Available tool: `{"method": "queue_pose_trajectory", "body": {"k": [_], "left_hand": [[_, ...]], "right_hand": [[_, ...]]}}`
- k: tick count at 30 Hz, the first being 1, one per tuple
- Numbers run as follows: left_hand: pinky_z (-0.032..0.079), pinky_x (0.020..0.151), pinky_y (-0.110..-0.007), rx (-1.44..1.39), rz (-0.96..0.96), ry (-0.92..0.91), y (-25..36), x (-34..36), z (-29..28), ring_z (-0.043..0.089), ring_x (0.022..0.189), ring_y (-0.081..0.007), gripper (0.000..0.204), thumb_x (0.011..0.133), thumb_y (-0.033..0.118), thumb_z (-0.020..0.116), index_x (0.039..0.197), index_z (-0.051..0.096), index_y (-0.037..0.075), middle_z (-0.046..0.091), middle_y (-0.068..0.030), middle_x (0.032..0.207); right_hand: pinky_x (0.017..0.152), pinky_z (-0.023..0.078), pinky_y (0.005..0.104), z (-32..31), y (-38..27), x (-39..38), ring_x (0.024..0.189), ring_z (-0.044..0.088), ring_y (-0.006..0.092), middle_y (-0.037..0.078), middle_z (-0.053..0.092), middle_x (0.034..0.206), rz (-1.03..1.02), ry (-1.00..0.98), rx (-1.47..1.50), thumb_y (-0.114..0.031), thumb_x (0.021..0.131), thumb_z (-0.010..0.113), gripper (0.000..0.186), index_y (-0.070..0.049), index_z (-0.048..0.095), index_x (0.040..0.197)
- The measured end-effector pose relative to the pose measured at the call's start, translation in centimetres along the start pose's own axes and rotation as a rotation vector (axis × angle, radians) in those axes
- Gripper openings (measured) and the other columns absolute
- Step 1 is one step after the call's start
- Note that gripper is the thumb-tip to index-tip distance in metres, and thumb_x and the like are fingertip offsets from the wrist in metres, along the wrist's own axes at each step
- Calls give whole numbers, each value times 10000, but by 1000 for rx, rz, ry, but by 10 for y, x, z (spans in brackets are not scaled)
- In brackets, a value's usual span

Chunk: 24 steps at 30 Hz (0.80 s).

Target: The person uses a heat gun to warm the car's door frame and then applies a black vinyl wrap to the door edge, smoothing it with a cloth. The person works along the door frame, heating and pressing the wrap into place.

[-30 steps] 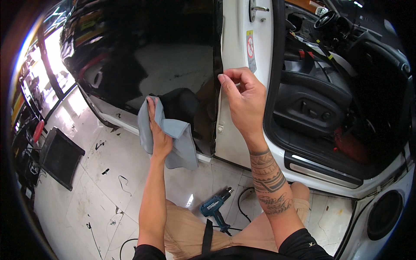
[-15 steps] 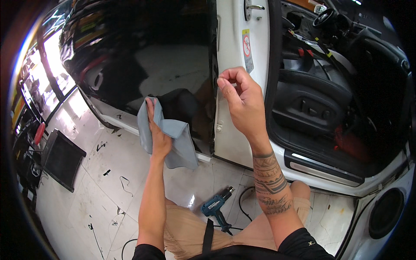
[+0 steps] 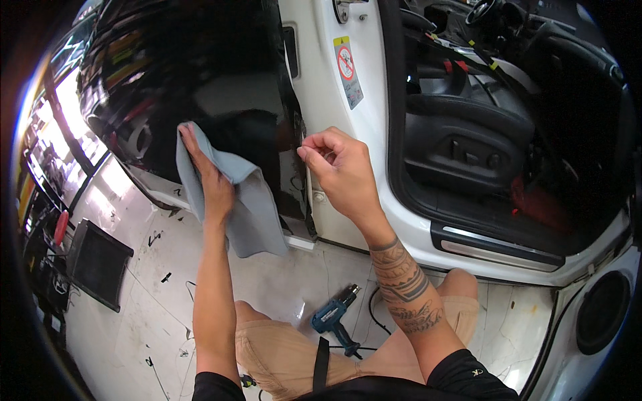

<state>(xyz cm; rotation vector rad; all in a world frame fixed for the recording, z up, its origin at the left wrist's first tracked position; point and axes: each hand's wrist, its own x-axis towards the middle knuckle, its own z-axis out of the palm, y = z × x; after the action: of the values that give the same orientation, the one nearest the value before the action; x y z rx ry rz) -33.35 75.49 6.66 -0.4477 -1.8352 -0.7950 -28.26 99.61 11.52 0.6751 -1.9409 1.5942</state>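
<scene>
A panel faced with glossy black film [image 3: 251, 100] is found at eleven o'clock. Its free edge is pinched between the thumb and forefinger of the right hand [image 3: 338, 170]. The fingers of the left hand [image 3: 212, 186] are laid straight and together on a blue-grey cloth [image 3: 256, 210] at nine o'clock, against the panel; whether the cloth is gripped cannot be told. The panel's lower part is obscured by hand and cloth.

A white pillar [image 3: 328, 80] – marked with a sticker [image 3: 348, 73] at twelve o'clock – is interposed between film and black seat [image 3: 455, 144], the latter at two. A heat gun [image 3: 333, 319] is noted on the floor at six, between the knees. The tiled floor [image 3: 157, 247] is littered with dark scraps [image 3: 166, 277] at eight; a round speaker [image 3: 604, 313] is mounted at four.
</scene>
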Motion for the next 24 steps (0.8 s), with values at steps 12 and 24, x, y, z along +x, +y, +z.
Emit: {"method": "queue_pose_trajectory", "body": {"k": [12,24], "left_hand": [[-32,1210,-429,155,100,-19,-6,24,-1,-53,1517,-338,926,853,369,476,1569,-19,51,-59,-204,1631],[-2,1192,-497,156,-75,72,23,27,17,-51,1510,-370,1232,777,801,529,1561,-48,46,-77,-226,1622]], "right_hand": [[621,380,215,2,1,2,696,433,43,-35,513,767,54,-90,196,-61,926,633,90,-2,583,878],[657,372,192,4,13,1,727,429,25,-53,507,811,114,-131,362,-88,944,618,95,-22,577,889]]}}
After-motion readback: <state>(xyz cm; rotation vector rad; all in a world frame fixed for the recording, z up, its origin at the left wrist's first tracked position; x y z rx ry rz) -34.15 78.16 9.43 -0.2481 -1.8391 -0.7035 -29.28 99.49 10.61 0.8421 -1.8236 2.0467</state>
